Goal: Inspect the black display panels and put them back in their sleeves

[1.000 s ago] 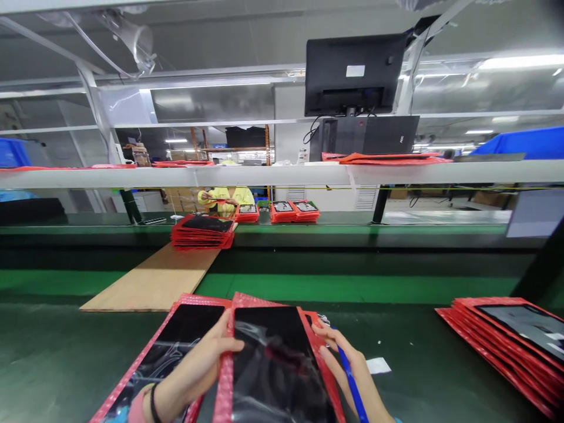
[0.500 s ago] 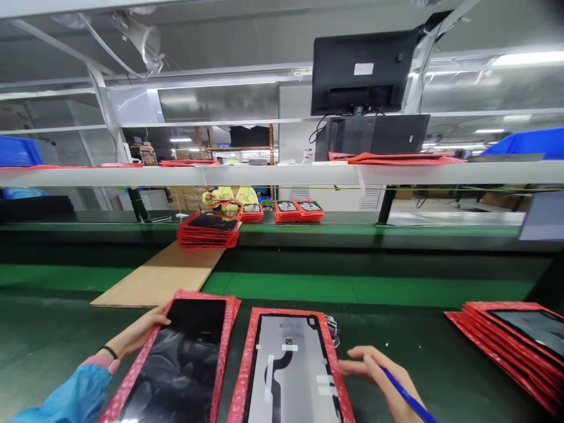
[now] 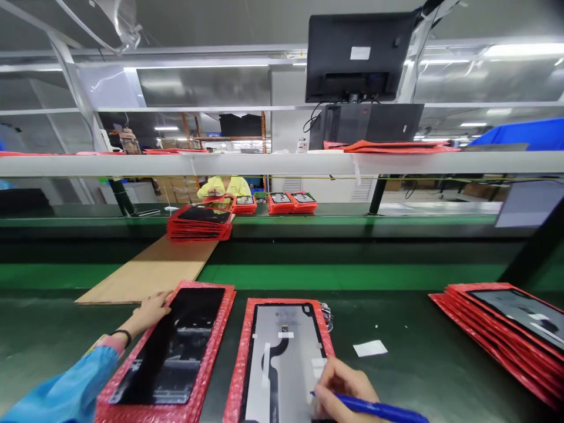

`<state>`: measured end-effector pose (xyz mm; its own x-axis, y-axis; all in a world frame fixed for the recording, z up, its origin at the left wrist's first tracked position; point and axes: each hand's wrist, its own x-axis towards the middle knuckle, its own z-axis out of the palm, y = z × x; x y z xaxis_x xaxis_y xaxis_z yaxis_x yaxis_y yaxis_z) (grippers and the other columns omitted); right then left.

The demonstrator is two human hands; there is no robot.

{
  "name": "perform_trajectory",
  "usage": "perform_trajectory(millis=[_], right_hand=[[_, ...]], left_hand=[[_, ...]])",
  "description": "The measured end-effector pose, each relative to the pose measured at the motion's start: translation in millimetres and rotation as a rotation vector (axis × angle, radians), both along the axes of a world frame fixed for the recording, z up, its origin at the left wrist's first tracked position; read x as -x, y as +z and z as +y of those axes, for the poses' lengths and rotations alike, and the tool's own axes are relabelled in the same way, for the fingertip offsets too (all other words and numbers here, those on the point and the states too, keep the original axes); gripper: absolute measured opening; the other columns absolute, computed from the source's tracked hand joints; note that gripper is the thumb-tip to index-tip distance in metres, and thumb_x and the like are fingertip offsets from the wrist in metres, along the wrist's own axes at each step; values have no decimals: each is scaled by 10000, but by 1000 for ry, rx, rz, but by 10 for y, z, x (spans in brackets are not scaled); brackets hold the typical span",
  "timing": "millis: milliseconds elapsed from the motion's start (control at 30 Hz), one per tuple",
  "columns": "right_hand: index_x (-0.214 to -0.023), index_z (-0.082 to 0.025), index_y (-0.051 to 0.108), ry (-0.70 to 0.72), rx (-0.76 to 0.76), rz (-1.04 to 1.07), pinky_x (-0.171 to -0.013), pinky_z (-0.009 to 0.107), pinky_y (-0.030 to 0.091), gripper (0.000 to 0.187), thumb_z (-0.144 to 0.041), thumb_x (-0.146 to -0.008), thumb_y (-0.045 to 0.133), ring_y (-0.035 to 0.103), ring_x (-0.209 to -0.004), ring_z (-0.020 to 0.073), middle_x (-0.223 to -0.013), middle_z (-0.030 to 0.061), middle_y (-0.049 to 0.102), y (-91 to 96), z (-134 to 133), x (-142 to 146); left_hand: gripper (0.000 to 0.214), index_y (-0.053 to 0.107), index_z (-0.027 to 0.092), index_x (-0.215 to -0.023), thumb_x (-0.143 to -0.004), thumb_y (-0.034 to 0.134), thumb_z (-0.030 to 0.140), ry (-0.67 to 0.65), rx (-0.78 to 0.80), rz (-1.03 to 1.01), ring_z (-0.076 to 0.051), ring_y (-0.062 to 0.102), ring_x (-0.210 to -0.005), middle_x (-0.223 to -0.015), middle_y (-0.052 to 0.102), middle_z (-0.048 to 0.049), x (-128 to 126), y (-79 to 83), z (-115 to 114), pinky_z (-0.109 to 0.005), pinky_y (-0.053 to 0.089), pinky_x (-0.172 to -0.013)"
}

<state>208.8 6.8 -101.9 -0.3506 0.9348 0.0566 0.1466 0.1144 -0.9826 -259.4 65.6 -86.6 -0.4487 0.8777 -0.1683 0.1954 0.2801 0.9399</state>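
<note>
My left hand [image 3: 152, 311] grips the upper left edge of a red bubble-wrap bag [image 3: 211, 352]. A black tablet screen [image 3: 176, 346] lies glossy side up on that bag. Beside it, another red bubble-wrap bag [image 3: 235, 376] carries a display panel [image 3: 293, 346], its grey back showing a black flex cable and white tape strips. My right hand [image 3: 346, 388] is closed around a blue pen [image 3: 379, 408], with the tip at the right part of the panel's back. The lower ends of both bags run to or past the picture's edge.
A white paper slip [image 3: 370, 348] lies right of the panel. Stacked red bags with panels [image 3: 502, 329] stand at the right. Another stack [image 3: 198, 226] sits beyond a wooden board [image 3: 150, 273]. Across the bench is a person in yellow [image 3: 224, 187]; a monitor [image 3: 359, 59] stands above the shelf.
My right hand has moved left onto the panel with the blue pen, uncovering the white slip. The black screen has slid or turned slightly on its bag. The camera view has shifted a little.
</note>
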Motion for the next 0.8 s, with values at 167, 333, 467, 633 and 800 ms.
perform_trajectory(millis=[167, 333, 467, 633, 800], right_hand=[[-487, -213, 324, -39, -218, -342, -603, 262, 364, 431, -417, -731, 614, 439, -544, 145, -473, -43, 407, 31, -64, 74], [-519, -210, 247, -58, -311, -377, -552, 247, 312, 387, -287, -759, 542, 360, -492, 118, -487, -65, 287, 83, -107, 122], [-521, -214, 226, -35, -354, -366, -508, 257, 266, 382, -243, -762, 522, 312, -472, 111, -472, -70, 259, 84, -118, 127], [-509, -215, 240, 18, -258, -261, -500, 254, 259, 391, -240, -741, 553, 299, -471, 108, -476, -73, 262, 76, -82, 104], [-518, -227, 277, -26, -183, -171, -503, 244, 300, 399, -366, -783, 540, 344, -499, 115, -494, -60, 319, -4, -6, 77]], left_hand=[[197, 601, 150, -977, -807, 643, 242, -34, -92, -25, -216, 592, -958, -1036, 622, -63, -649, 146, -197, -413, 480, -843], [246, 660, 151, -823, -631, 745, 279, -317, -79, -292, -191, 616, -713, -786, 665, -57, -1596, 260, -606, -317, 490, -698], [273, 682, 147, -864, -599, 730, 195, -359, 17, -428, -205, 625, -810, -855, 662, -70, -1976, 236, -790, -326, 495, -756], [371, 661, 136, -937, -570, 711, 120, -303, 106, -525, -232, 615, -975, -1032, 657, -114, -2047, 290, -804, -325, 480, -847], [444, 564, 166, -1061, -635, 688, 166, -216, 188, -621, -184, 653, -816, -969, 676, -82, -2049, 383, -766, -346, 502, -797]])
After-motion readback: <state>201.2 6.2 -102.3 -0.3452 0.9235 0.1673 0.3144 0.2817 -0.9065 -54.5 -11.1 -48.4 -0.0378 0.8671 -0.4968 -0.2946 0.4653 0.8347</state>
